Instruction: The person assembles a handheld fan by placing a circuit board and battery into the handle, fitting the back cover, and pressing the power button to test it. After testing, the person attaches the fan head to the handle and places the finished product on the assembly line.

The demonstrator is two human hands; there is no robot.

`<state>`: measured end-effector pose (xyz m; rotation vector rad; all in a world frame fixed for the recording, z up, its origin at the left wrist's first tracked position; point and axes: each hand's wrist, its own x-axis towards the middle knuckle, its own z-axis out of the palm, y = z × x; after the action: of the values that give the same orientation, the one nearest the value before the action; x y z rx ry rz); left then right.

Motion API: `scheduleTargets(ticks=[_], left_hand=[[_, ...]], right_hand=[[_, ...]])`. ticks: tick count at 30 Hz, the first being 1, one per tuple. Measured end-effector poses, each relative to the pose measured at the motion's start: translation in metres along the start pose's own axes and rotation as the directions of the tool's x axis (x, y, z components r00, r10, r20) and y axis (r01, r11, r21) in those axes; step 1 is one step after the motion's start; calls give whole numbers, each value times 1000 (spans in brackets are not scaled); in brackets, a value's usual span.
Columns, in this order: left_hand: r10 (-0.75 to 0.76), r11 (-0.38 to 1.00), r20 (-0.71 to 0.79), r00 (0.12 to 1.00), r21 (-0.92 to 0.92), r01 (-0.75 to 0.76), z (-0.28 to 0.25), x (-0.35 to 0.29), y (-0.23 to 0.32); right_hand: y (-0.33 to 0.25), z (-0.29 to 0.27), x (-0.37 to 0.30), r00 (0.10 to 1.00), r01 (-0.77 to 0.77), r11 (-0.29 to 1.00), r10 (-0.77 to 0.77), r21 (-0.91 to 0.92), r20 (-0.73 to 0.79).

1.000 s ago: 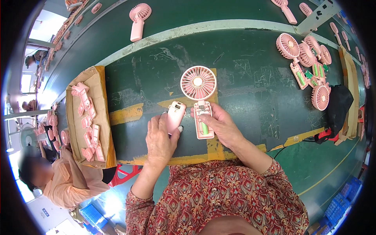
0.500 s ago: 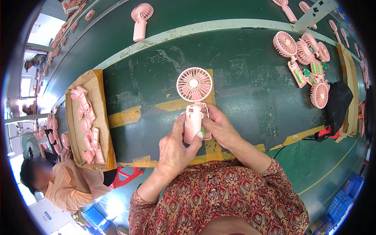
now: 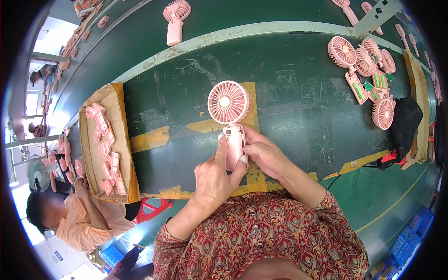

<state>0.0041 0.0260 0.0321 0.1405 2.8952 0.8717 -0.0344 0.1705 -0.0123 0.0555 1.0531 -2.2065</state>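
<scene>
A pink handheld fan is upright in front of me over the table's middle, its round grille pointing away from my body. My left hand is closed on the left and lower side of its handle, forefinger along the edge and thumb across the lower front. From the right, my right hand grips the handle's other edge, with its thumb near the side seam. The handle's front shell covers its inside, and the back of the handle is hidden.
A cardboard tray of pink shell pieces is at the left. Several fans with exposed green batteries lie at the right, beside a black bag. Beyond the metal rail, a conveyor carries another fan. A co-worker sits at the left.
The handle's two parts have come together, covering the green piece that showed at its right side. The grille has tilted slightly left. On the conveyor, the fan has shifted right.
</scene>
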Motion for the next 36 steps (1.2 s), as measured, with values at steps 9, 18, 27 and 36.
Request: scheduleTargets(ticks=[9,18,27,36], left_hand=[[27,1000,11,1000,6,-27,-1,-1,-5],[131,991,44,990,18,-132,4,-5,-16],[122,990,10,992,65,-122,7,-11,-9],[-23,532,457,889,-747,398,6,11,-28]], right_hand=[[0,-1,1,995,-91,994,93,-66,42],[8,5,-2,1000,18,962,-16,-272,11],[14,19,-3,978,93,966,-134,-240,-158],[2,15,-5,972,232,965,-227,119,-54]])
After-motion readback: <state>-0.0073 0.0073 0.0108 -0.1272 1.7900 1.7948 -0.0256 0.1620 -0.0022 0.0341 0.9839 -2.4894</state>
